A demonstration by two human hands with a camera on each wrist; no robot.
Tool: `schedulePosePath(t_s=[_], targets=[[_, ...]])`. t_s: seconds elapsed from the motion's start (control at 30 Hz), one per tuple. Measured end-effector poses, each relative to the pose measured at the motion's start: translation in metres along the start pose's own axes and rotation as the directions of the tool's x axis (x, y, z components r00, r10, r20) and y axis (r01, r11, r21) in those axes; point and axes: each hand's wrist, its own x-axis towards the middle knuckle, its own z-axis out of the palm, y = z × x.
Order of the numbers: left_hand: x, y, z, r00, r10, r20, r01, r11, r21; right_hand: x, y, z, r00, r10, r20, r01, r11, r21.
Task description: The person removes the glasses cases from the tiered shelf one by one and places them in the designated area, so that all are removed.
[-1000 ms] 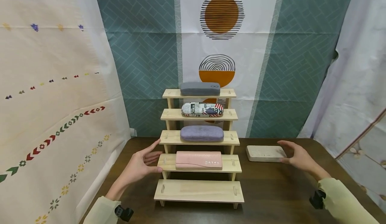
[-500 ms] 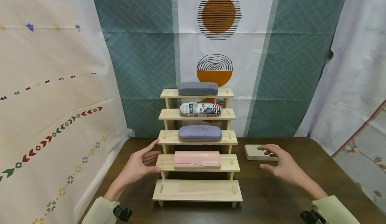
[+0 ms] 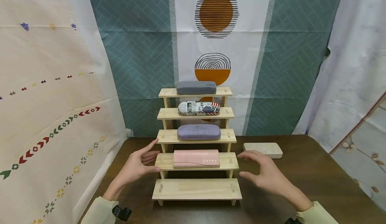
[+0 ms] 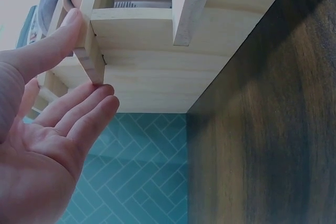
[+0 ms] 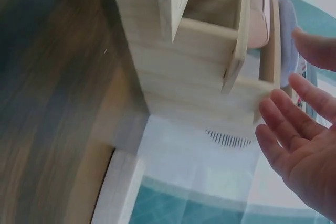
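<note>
A stepped wooden display stand stands mid-table, with a pink glasses case one step above the lowest. Higher steps hold a purple glasses case, a newspaper-print case and a grey glasses case. My left hand is spread at the stand's left side, its thumb and fingertips right at the step ends. In the left wrist view, the thumb overlaps a board end. My right hand is opened with thumb and fingers apart, close to the right end of the pink case's step, holding nothing.
An off-white case lies on the dark wooden table, behind my right hand. A teal and white patterned cloth hangs right behind the stand. Pale cloths flank the table on both sides.
My right hand has left the off-white case and moved left to the stand's right side. That case stays on the table. The left hand keeps its place at the stand.
</note>
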Motion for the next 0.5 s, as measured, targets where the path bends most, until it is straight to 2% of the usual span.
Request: schedulePosePath(t_s=[0.3,0.5], targets=[[0.000,0.001,-0.003,1.000,0.020,0.008,-0.020,1.000,0.002,0.024,-0.018,0.025,0.996,0.055,0.074,-0.061,0.995,0.084],[0.001,0.001,-0.001,1.000,0.013,0.021,-0.013,1.000,0.004,0.037,-0.020,0.040,0.994,0.034,0.108,-0.046,0.993,0.110]])
